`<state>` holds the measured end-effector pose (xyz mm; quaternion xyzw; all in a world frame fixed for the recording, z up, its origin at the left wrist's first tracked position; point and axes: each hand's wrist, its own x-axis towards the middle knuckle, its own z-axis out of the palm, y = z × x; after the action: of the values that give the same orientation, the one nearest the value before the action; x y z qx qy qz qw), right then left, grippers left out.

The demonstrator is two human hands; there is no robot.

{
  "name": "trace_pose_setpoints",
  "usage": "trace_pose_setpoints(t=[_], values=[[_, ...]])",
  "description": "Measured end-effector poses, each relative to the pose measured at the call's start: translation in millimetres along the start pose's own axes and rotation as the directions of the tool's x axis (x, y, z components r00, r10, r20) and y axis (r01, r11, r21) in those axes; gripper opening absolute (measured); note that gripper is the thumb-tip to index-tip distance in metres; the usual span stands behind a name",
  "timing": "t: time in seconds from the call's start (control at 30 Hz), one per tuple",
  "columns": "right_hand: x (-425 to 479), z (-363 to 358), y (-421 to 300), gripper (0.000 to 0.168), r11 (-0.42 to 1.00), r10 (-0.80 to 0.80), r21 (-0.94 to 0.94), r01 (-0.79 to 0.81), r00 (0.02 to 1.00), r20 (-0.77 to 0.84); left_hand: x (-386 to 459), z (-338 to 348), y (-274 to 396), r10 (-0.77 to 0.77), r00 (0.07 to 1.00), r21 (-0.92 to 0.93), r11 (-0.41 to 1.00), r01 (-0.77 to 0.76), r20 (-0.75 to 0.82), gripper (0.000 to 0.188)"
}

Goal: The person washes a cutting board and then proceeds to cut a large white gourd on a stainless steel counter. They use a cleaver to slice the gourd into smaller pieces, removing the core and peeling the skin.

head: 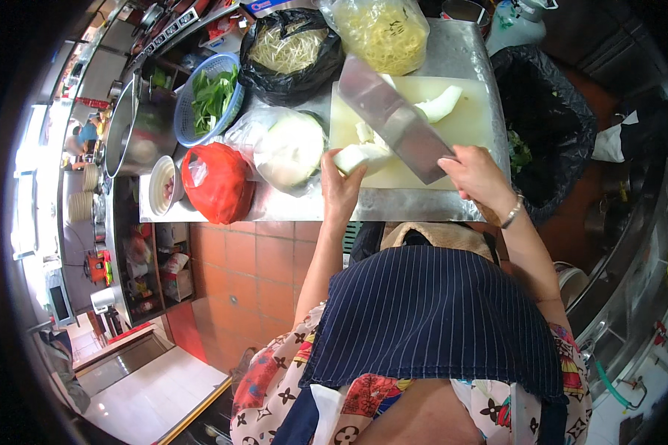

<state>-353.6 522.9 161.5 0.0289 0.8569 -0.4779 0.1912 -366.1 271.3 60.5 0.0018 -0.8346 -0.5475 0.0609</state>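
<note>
My right hand [476,175] grips the handle of a broad cleaver [392,117], whose blade is held over the pale cutting board [473,150]. Between the thumb and fingers of my left hand [339,192] is a pale green-white chunk of melon or gourd [362,158], at the board's left edge. Part of that chunk lies behind the blade. A curved wedge of the same flesh [442,104] rests on the far side of the board. Left of my left hand, a large cut melon or gourd [292,144] sits in clear plastic.
On the metal table [423,204] are a red plastic bag [217,183], a white bowl [164,186], a blue basket of leafy greens [211,100], bean sprouts in a black bag [284,50] and bagged yellow noodles [387,33]. A black-lined bin [551,128] stands right of the table.
</note>
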Motion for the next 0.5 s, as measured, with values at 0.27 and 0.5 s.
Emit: trace_pose_setpoints(t=[0.27,0.5], values=[[-33.3,-21.3,26.9,0.023,0.981,0.121,0.156,-0.117,0.992,-0.018,2.0,-2.9,8.7,-0.065,0.998,-0.04,0.997,0.065,0.018,0.043],[-48.2,-16.0,42.4,0.021,0.961,0.174,0.202,-0.187,0.981,0.081,-0.5,-2.1,3.5,-0.016,1.0,0.026,1.0,0.016,0.001,0.043]])
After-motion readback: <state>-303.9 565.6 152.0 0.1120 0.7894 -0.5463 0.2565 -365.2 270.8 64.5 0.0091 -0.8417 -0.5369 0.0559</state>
